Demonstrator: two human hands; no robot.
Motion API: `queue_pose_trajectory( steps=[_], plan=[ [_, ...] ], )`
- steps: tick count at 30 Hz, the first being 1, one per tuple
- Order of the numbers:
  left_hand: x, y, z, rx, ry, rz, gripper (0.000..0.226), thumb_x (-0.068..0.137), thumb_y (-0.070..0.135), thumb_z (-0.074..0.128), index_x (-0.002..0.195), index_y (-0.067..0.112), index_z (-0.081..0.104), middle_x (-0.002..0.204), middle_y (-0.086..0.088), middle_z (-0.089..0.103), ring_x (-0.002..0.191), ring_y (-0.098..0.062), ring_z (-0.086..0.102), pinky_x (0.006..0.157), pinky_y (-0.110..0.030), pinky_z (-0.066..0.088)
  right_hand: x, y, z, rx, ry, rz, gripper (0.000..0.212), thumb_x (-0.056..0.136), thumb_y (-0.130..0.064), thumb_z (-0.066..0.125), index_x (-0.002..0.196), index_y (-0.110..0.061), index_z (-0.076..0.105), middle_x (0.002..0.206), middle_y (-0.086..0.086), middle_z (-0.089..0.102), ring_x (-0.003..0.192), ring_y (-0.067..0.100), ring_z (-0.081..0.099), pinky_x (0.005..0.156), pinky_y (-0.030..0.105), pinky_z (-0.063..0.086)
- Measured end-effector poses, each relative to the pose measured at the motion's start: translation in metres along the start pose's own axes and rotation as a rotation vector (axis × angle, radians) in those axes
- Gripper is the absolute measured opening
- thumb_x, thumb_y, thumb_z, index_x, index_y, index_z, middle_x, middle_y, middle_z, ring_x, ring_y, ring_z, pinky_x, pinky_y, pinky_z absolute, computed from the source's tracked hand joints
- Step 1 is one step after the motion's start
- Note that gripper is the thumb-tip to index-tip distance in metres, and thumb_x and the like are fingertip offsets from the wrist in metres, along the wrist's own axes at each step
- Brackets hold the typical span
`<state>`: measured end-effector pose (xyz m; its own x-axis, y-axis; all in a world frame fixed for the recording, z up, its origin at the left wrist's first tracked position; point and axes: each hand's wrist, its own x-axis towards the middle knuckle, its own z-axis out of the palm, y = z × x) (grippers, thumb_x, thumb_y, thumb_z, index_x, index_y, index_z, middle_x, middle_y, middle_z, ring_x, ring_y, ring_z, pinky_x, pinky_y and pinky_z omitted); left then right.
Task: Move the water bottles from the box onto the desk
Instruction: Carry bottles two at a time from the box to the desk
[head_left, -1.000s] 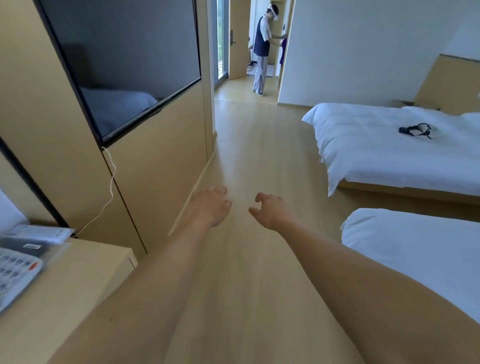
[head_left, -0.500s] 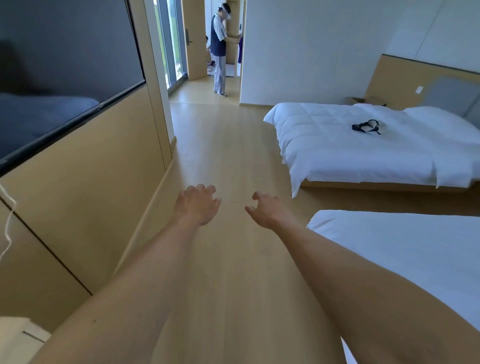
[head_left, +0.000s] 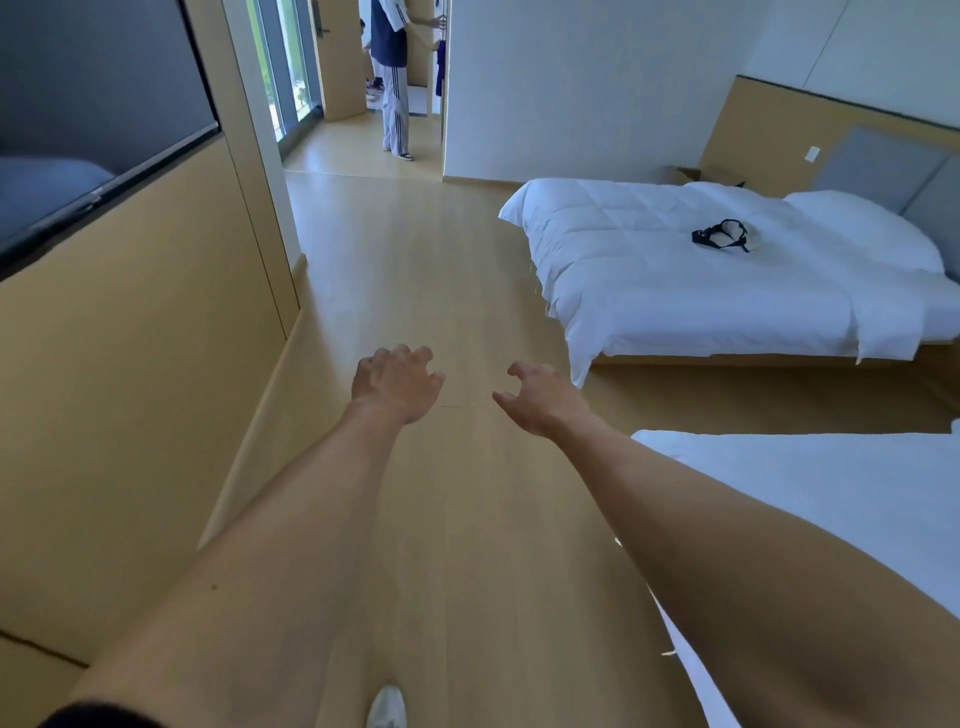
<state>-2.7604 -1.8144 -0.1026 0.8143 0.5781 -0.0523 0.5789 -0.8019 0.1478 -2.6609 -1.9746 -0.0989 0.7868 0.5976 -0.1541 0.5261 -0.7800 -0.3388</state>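
Down at the bottom edge a white shoe (head_left: 387, 707) stands on the wooden floor (head_left: 431, 291), toe pointing ahead. Both bare forearms stretch forward over the floor. The left hand (head_left: 397, 382) hangs palm down, its fingers loosely curled and a little apart, holding nothing. The right hand (head_left: 540, 397) is just beside it, apart from it, thumb out toward the left hand and fingers loosely bent and spread, also holding nothing.

To the right, the corner of a near bed (head_left: 831, 499) with a white cover lies partly under the right forearm. To the left runs a tan wall panel (head_left: 130, 364) with a dark screen (head_left: 88, 104) mounted above it.

Farther on, a second bed (head_left: 675, 280) with a white quilt carries a small dark strapped item (head_left: 724, 236) near its pillow end. Behind that bed's far edge, against the headboard wall, an open cardboard box (head_left: 698, 174) shows only its flaps; its long side seems to run along the wall. No bottle can be made out in it, and the desk does not show.

Farthest off, a person in striped trousers (head_left: 395, 88) stands in the doorway.
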Motion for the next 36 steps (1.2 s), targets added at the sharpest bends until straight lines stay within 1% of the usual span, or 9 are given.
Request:
queue_pose_trajectory(
  steps=[8,12,16,21,24,28,33,36],
  plan=[
    [0.136,-0.055,-0.023,0.000,-0.132,-0.015,0.048,0.105,0.043,0.032,0.147,0.022,0.043,0.147,-0.010,0.047,0.136,-0.031,0.043,0.109,-0.041,0.036,0.128,-0.058,-0.006,-0.065,-0.026,0.053,0.055,0.097,-0.049,0.050,0.146,-0.026,0.042,0.146,0.004,0.048,0.131,0.024,0.048,0.102,0.040,0.045],
    [0.188,-0.063,-0.024,0.005,-0.172,0.000,0.048,0.106,0.043,0.033,0.148,0.023,0.042,0.151,-0.009,0.044,0.139,-0.031,0.040,0.112,-0.040,0.034,0.180,-0.064,-0.012,-0.074,-0.042,0.093,0.057,0.095,-0.048,0.054,0.146,-0.026,0.041,0.145,0.004,0.049,0.130,0.024,0.049,0.097,0.037,0.044],
    [0.240,-0.067,-0.021,0.006,-0.197,0.004,0.048,0.106,0.043,0.033,0.149,0.024,0.041,0.152,-0.008,0.043,0.141,-0.030,0.038,0.114,-0.040,0.033,0.229,-0.063,-0.013,-0.037,-0.069,0.122,0.063,0.090,-0.053,0.058,0.146,-0.030,0.041,0.143,0.002,0.051,0.128,0.023,0.051,0.096,0.037,0.045],
    [0.310,-0.065,-0.016,-0.003,-0.202,0.009,0.048,0.106,0.043,0.035,0.150,0.025,0.041,0.152,-0.008,0.043,0.142,-0.030,0.037,0.115,-0.041,0.030,0.301,-0.057,-0.012,-0.014,-0.068,0.126,0.064,0.090,-0.056,0.058,0.146,-0.030,0.041,0.144,0.002,0.051,0.129,0.024,0.050,0.098,0.038,0.045],
    [0.359,-0.060,-0.014,0.006,-0.212,0.006,0.048,0.106,0.043,0.034,0.150,0.025,0.040,0.153,-0.007,0.042,0.142,-0.030,0.036,0.115,-0.041,0.029,0.355,-0.055,-0.015,-0.013,-0.084,0.112,0.064,0.090,-0.055,0.057,0.146,-0.029,0.042,0.146,0.002,0.050,0.131,0.023,0.049,0.103,0.039,0.045],
    [0.439,-0.050,-0.017,-0.003,-0.208,-0.017,0.049,0.106,0.043,0.034,0.151,0.025,0.039,0.155,-0.008,0.040,0.142,-0.030,0.035,0.115,-0.041,0.028,0.440,-0.047,-0.025,0.002,-0.112,0.093,0.063,0.091,-0.054,0.057,0.147,-0.029,0.041,0.146,0.003,0.049,0.132,0.022,0.048,0.106,0.040,0.043],
    [0.542,-0.035,-0.029,0.009,-0.204,-0.064,0.049,0.105,0.044,0.035,0.150,0.026,0.040,0.152,-0.008,0.044,0.139,-0.030,0.039,0.112,-0.041,0.030,0.546,-0.037,-0.049,-0.004,-0.153,0.062,0.064,0.091,-0.055,0.056,0.147,-0.028,0.041,0.150,0.000,0.046,0.138,0.020,0.042,0.110,0.040,0.039],
    [0.595,-0.027,-0.033,-0.006,-0.190,-0.068,0.048,0.105,0.045,0.036,0.149,0.027,0.041,0.150,-0.007,0.046,0.138,-0.029,0.039,0.112,-0.041,0.030,0.603,-0.033,-0.062,-0.002,-0.157,0.049,0.064,0.091,-0.055,0.056,0.147,-0.028,0.041,0.150,0.001,0.045,0.138,0.021,0.041,0.110,0.040,0.039]
  ],
)
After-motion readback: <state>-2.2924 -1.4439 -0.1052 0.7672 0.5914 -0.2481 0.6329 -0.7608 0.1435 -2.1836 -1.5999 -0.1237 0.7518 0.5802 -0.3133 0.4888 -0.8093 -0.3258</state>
